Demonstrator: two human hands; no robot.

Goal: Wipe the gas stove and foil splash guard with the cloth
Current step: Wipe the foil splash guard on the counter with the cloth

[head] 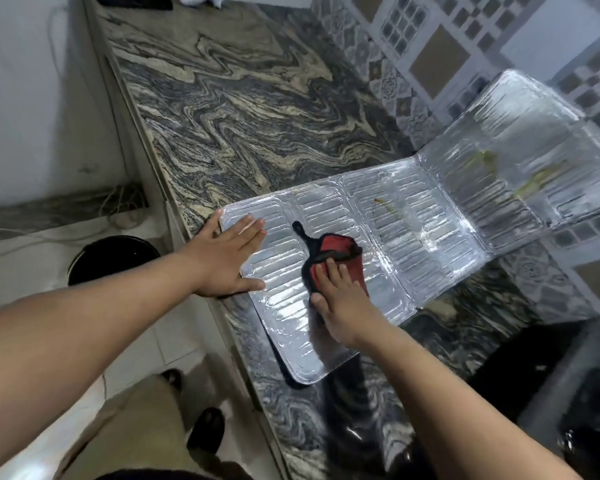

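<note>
The foil splash guard [395,230] lies mostly flat on the marbled counter, its far right panel tilted up against the tiled wall. Yellowish smears show on the right panels. My left hand [227,258] presses flat, fingers spread, on the guard's left edge. My right hand [340,303] rests palm down on a red and black cloth [333,252] in the middle of the near panel, fingers pressing it onto the foil. The black gas stove [568,382] sits blurred at the lower right corner.
The grey and cream marbled counter [239,116] stretches away to the back. A patterned tile wall [465,46] rises on the right. Below the counter's left edge stand a black bucket [115,258] and cables on the floor.
</note>
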